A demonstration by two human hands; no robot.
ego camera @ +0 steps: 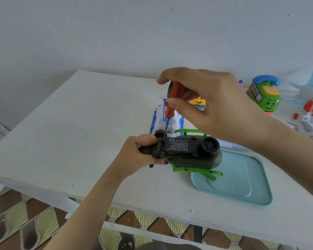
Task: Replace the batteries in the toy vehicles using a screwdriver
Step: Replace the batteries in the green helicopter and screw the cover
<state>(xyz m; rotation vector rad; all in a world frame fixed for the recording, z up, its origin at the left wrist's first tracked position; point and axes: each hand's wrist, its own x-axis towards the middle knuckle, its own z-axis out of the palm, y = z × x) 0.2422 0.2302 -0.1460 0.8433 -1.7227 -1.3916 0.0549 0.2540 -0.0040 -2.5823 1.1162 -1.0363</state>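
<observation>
Task's thing: the dark green plastic toy helicopter (186, 148) with bright green skids is belly-up, lifted just above the white painted counter (79, 132). Its right end hangs over the near-left corner of the pale teal plastic tray (242, 177).
Long axis: the toy runs left to right. The tail end is in your left hand (143, 152) and the round black hub is at the right end.
Left grip: your fingers curl round the narrow left end, thumb on the near side, beside the pair of small black wheels.
Right grip: your right hand (211, 105) pinches the red-handled screwdriver (170, 110) between thumb and fingertips, high on the handle.
Tool axis: the shaft stands nearly upright, with the handle leaning a little far and right. The tip comes down between the two small wheels, at the left edge of the black labelled belly panel.
Key relation: the fastening point lies directly below your right grip and just right of your left fingers, so the turning force goes down the shaft into the belly. The screw head itself is too small to make out.
Judgement: you seem to be working the battery cover's screw. Hold the shaft in line with it, since a tilt could let the tip slip toward your left fingers.
Around: a white and blue toy vehicle (159, 114) sits just behind the helicopter, and a green toy car with a blue telephone handset (266, 98) is at the far right.
</observation>
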